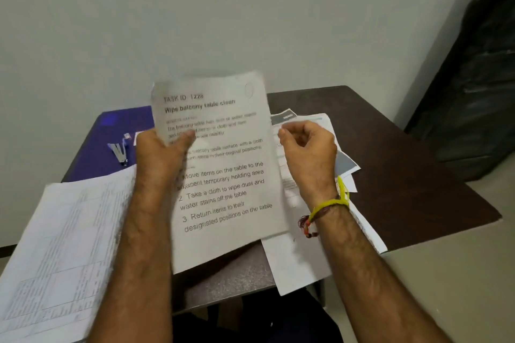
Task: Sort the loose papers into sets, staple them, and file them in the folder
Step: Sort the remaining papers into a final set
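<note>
A printed sheet (223, 170) headed "Wipe balcony table clean" is held upright over the table, and my left hand (161, 150) grips its left edge with the thumb across the text. My right hand (306, 153) hovers just off the sheet's right edge, fingers curled, holding nothing. A stack of ruled table sheets (61, 245) lies at the left front. Loose papers (312, 256) spread under my right arm. A blue folder (111, 136) lies at the back left with a silver stapler (119, 150) resting on it.
The dark brown table (404, 175) stands against a pale wall. A dark object (479, 78) fills the right edge of view. A grey surface (228, 278) shows below the held sheet.
</note>
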